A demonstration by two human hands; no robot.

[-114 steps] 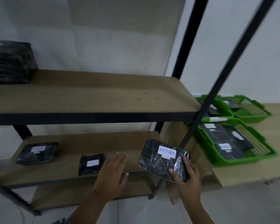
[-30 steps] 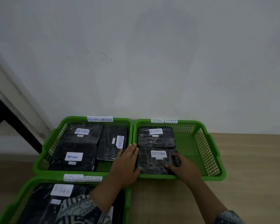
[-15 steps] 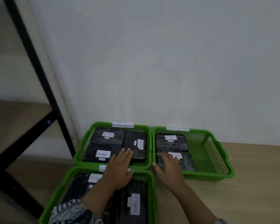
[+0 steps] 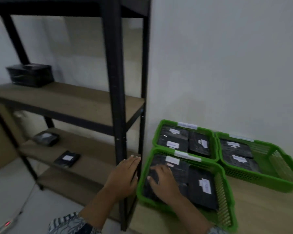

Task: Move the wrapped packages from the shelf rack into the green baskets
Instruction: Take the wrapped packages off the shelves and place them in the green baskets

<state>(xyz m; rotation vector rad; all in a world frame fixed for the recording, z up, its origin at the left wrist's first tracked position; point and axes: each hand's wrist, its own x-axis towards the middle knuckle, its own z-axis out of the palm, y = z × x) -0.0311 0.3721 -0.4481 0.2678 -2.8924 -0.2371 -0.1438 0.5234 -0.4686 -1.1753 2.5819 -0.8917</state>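
Both hands are empty, the left hand (image 4: 125,174) flat beside the rack (image 4: 115,81) and the right hand (image 4: 162,182) spread over the near basket (image 4: 226,196), while the small package (image 4: 66,159) lies on the shelf (image 4: 95,156) beyond the left hand, probably light and film-slick, best pinched across its edges.

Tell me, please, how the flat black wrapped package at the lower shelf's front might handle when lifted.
The flat black wrapped package looks thin and small, so probably light. Its plastic film may be slippery. Lying flat, it should not roll.
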